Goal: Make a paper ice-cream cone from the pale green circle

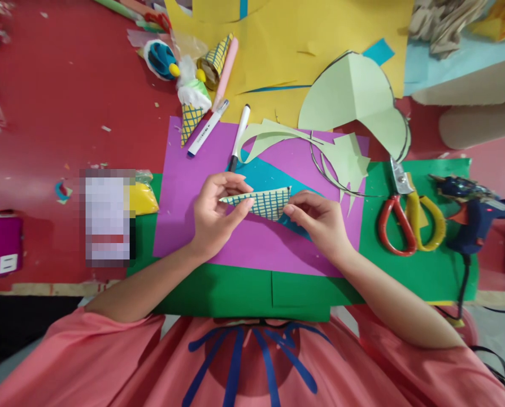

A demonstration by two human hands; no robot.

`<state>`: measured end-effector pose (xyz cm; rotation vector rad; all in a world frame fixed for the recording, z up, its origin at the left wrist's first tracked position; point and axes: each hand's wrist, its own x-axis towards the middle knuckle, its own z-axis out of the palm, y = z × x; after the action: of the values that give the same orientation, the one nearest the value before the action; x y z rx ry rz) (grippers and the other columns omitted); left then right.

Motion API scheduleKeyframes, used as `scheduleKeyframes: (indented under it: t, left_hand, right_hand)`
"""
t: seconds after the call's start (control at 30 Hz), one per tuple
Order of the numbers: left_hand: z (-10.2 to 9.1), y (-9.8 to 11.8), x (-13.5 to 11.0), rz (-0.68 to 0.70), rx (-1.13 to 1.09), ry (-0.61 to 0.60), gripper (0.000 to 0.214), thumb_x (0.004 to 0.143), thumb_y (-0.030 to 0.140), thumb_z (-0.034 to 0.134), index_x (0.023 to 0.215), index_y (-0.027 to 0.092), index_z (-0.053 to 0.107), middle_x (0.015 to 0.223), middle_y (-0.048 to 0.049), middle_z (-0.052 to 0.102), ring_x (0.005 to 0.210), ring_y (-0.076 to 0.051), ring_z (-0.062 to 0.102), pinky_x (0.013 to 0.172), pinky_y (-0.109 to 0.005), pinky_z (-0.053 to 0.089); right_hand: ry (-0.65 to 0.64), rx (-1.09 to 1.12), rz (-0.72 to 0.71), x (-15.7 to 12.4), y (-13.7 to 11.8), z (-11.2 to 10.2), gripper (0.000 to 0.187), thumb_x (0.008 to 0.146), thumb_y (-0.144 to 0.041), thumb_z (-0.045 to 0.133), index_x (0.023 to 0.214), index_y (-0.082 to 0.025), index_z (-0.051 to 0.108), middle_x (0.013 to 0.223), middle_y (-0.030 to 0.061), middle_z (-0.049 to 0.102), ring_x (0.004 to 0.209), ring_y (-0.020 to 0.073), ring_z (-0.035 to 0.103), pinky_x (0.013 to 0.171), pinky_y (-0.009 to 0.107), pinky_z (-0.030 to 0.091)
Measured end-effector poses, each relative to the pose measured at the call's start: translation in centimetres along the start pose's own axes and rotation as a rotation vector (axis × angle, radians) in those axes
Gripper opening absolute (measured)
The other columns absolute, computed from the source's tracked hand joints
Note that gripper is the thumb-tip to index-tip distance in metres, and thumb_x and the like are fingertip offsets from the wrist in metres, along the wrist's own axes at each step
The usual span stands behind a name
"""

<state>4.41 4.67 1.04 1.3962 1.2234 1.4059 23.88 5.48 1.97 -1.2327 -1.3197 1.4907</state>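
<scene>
Between my hands is a pale green paper cone (267, 203) with a blue grid drawn on it, its point toward the left. My left hand (218, 212) pinches the pointed end between thumb and fingers. At the wider end, the thumb and fingers of my right hand (318, 220) grip the edge. Beneath the cone lie a blue paper piece (269, 174) and a purple sheet (188, 226). A white marker with a black end (240, 133) rests just beyond my left hand.
Pale green paper scraps (341, 161) and a large cut green sheet (354, 90) lie ahead. Scissors with red and yellow handles (399, 220) and a blue glue gun (475, 220) are at right. Finished paper ice cream cones (192, 118) stand back left, near another marker (208, 129).
</scene>
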Motion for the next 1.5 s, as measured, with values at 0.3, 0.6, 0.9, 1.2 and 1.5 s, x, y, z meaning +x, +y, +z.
scheduleKeyframes:
  t: [0.3, 0.6, 0.9, 1.2, 1.5]
  left_hand:
    - [-0.1, -0.2, -0.7, -0.125, -0.222, -0.249, 0.047, 0.078, 0.051, 0.067, 0.114, 0.023, 0.056, 0.098, -0.0044, 0.067, 0.087, -0.015, 0.065, 0.078, -0.027, 0.055]
    - [-0.2, 0.4, 0.3, -0.504, -0.383, -0.568, 0.036, 0.089, 0.033, 0.057, 0.125, 0.031, 0.057, 0.126, -0.005, 0.06, 0.104, -0.018, 0.063, 0.089, -0.032, 0.053]
    - [-0.2, 0.5, 0.6, -0.694, -0.501, -0.623, 0.016, 0.08, 0.034, 0.068, 0.091, 0.023, 0.063, 0.079, -0.0003, 0.062, 0.068, -0.012, 0.062, 0.06, -0.023, 0.053]
    - [-0.2, 0.6, 0.9, -0.846, -0.627, -0.679, 0.016, 0.073, 0.031, 0.075, 0.083, 0.021, 0.066, 0.081, -0.0023, 0.064, 0.065, -0.011, 0.062, 0.059, -0.023, 0.054]
    - [-0.6, 0.6, 1.1, -0.826, -0.67, -0.696, 0.017, 0.076, 0.034, 0.072, 0.077, 0.021, 0.062, 0.067, -0.0007, 0.061, 0.059, -0.012, 0.058, 0.054, -0.023, 0.05]
  right_hand:
    - [0.021, 0.158, -0.026, 0.3, 0.4, -0.6, 0.011, 0.083, -0.026, 0.066, 0.073, -0.021, 0.066, 0.074, -0.0011, 0.054, 0.068, 0.0105, 0.051, 0.063, 0.026, 0.043]
    - [-0.282, 0.208, 0.072, 0.0, -0.2, -0.8, 0.014, 0.084, -0.029, 0.065, 0.076, -0.018, 0.066, 0.073, -0.0004, 0.061, 0.07, 0.0112, 0.055, 0.068, 0.026, 0.046]
    - [-0.365, 0.266, 0.135, 0.0, -0.2, -0.9, 0.012, 0.082, -0.029, 0.068, 0.079, -0.017, 0.069, 0.072, -0.0003, 0.064, 0.064, 0.0094, 0.056, 0.063, 0.024, 0.047]
    - [-0.344, 0.32, 0.104, 0.1, 0.0, -1.1, 0.011, 0.081, -0.03, 0.069, 0.079, -0.02, 0.071, 0.075, 0.0002, 0.069, 0.069, 0.0111, 0.061, 0.069, 0.028, 0.051]
    - [-0.455, 0.382, 0.186, 0.2, 0.5, -1.5, 0.016, 0.082, -0.034, 0.067, 0.077, -0.018, 0.066, 0.076, 0.0011, 0.067, 0.074, 0.0138, 0.061, 0.074, 0.031, 0.048]
